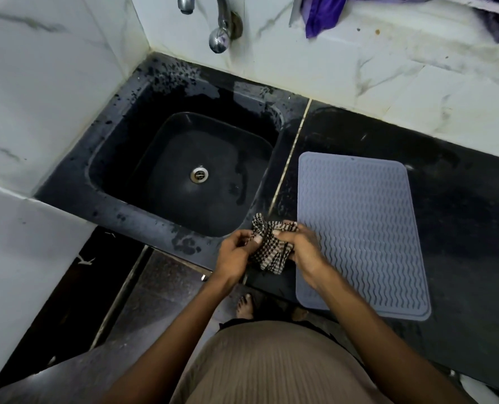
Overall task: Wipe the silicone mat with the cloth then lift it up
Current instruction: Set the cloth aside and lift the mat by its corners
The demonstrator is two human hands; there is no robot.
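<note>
Both hands, left hand (236, 252) and right hand (303, 249), are gripping the bunched cloth (268, 246) lower centre; silicone mat (364, 228) is lying flat, wiping and lifting pending.

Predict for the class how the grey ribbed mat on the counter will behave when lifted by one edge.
The silicone mat looks thin and lies flat on the counter, so it will probably droop. Its wavy ribs should give grip. It seems light.

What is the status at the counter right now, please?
Left hand and right hand both grip cloth, bunched. Mat flat on counter, unwiped. Nothing on mat.
</note>
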